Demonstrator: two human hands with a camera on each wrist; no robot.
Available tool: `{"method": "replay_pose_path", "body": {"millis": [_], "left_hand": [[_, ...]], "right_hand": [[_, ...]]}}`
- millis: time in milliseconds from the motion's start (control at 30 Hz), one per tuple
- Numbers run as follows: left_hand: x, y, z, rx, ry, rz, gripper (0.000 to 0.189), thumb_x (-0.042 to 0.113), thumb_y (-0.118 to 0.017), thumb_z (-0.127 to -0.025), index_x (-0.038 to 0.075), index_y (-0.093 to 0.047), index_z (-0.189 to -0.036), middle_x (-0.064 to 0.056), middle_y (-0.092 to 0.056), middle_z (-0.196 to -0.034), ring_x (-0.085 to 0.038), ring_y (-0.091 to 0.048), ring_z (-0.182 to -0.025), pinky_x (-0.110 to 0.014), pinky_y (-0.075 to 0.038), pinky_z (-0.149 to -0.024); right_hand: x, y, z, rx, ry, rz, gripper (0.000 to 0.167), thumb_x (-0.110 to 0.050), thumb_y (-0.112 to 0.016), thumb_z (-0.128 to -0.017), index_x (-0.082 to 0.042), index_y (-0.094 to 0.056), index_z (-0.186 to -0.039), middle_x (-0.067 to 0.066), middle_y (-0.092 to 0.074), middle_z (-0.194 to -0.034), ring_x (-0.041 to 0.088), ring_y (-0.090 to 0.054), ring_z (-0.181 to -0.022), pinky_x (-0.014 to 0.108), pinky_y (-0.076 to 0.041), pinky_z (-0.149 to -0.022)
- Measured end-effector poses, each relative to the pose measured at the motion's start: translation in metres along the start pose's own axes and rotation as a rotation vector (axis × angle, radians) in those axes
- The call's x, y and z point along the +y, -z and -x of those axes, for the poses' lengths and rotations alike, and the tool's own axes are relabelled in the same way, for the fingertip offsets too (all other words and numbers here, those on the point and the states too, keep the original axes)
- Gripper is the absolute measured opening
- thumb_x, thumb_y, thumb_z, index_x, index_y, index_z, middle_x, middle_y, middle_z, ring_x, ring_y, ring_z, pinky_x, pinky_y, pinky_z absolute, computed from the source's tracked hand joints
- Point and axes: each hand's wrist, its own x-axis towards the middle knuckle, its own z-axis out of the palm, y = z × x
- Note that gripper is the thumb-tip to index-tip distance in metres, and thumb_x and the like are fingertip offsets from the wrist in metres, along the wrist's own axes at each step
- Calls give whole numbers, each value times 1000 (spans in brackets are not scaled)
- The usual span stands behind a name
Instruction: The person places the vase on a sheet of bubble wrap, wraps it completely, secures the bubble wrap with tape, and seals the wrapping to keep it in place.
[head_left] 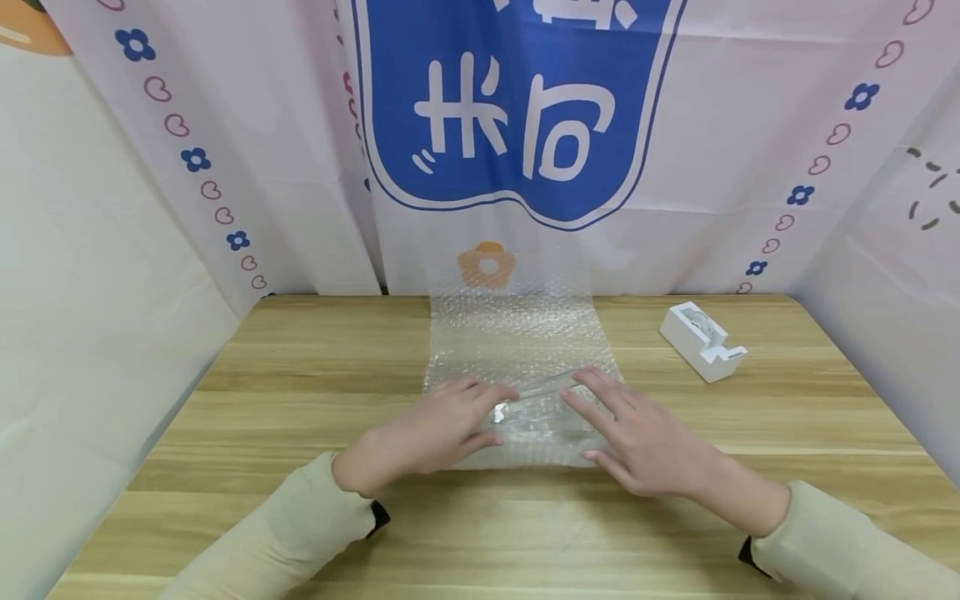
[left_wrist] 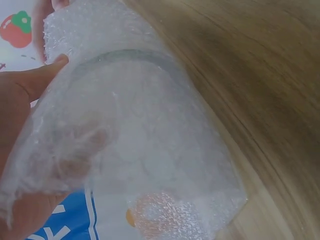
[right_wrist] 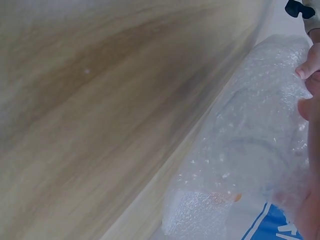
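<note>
Holds bubble wrap point(head_left: 517, 337) over a clear, round-rimmed object point(head_left: 540, 414) between thumb and fingers of left hand point(head_left: 444, 421) and right hand point(head_left: 641, 433).

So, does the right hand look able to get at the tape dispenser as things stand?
Probably yes: the white tape dispenser sits beyond the right hand and to its right, with nothing visible between them. The hand would first have to leave the bubble wrap.

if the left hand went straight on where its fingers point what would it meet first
Most likely the bubble wrap, which the left hand seems to be touching; past that, probably the right hand, though depth is unclear.
</note>
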Motion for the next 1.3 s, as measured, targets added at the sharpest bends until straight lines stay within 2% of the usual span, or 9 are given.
{"method": "replay_pose_path", "body": {"millis": [367, 600, 933, 1100, 1300], "left_hand": [[1, 2, -1, -15, -6, -8, 52, 36, -65, -101, 10, -52, -145, -5, -64, -135, -30, -59, -123, -50, -45, -107], [1, 1, -1, 9, -37, -4, 50, 32, -66, -101, 7, -54, -142, -7, -66, -132, -30, -62, -119, -50, -47, -105], [0, 3, -3, -14, -22, 50, 50, 30, -66, -101, 6, -54, -143, -8, -64, -136, -31, -62, -119, -48, -49, -103], [0, 7, -4, -40, -1, 92, 51, 30, -66, -101, 6, -54, -144, -9, -63, -139, -33, -60, -124, -49, -47, -106], [-2, 10, -5, -58, -13, 122, 49, 30, -64, -102, 5, -55, -144, -9, -64, -138, -32, -62, -122, -50, -46, -106]], "right_hand": [[4, -4, 4, 6, 5, -21, 63, -47, -23, -111, -1, -39, -152, 31, -43, -149, 48, -45, -135, 60, -47, -103], [6, -5, 4, 14, 14, -28, 62, -46, -23, -111, -1, -40, -152, 31, -43, -149, 47, -45, -135, 60, -47, -102], [7, -3, 3, 5, 1, -69, 61, -46, -25, -111, -2, -42, -150, 28, -41, -150, 46, -45, -135, 58, -50, -99], [9, -1, 3, -28, -24, -114, 60, -46, -29, -111, -4, -39, -152, 26, -39, -152, 43, -45, -136, 57, -50, -100], [11, -1, 2, -32, -30, -131, 59, -46, -30, -111, -5, -40, -152, 26, -41, -151, 42, -46, -136, 57, -50, -99]]}}
